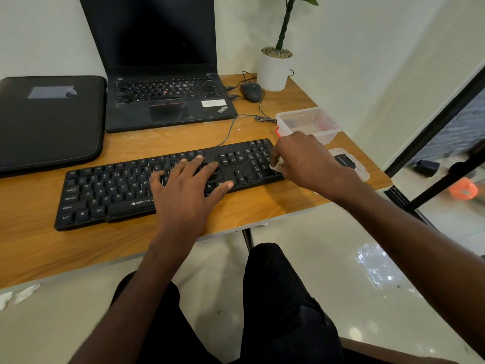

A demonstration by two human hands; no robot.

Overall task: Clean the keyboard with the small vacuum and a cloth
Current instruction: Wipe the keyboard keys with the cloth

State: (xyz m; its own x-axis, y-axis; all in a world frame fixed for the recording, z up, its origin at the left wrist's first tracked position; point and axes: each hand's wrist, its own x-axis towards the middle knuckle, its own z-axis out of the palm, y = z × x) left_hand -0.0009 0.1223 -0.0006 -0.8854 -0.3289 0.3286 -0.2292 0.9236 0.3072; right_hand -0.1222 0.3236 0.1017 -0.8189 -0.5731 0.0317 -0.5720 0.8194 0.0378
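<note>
step: wiping numpad | left hand (183,179) flat, steadying keyboard (105,190) | right hand (304,156) pinches cloth (278,165); wipe in short, light strokes

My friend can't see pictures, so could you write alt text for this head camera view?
A person's right hand wipes a white cloth over the number pad of a black Zebronics keyboard while the left hand presses flat on its keys. Behind on the wooden desk sits an open ThinkPad laptop.
</note>
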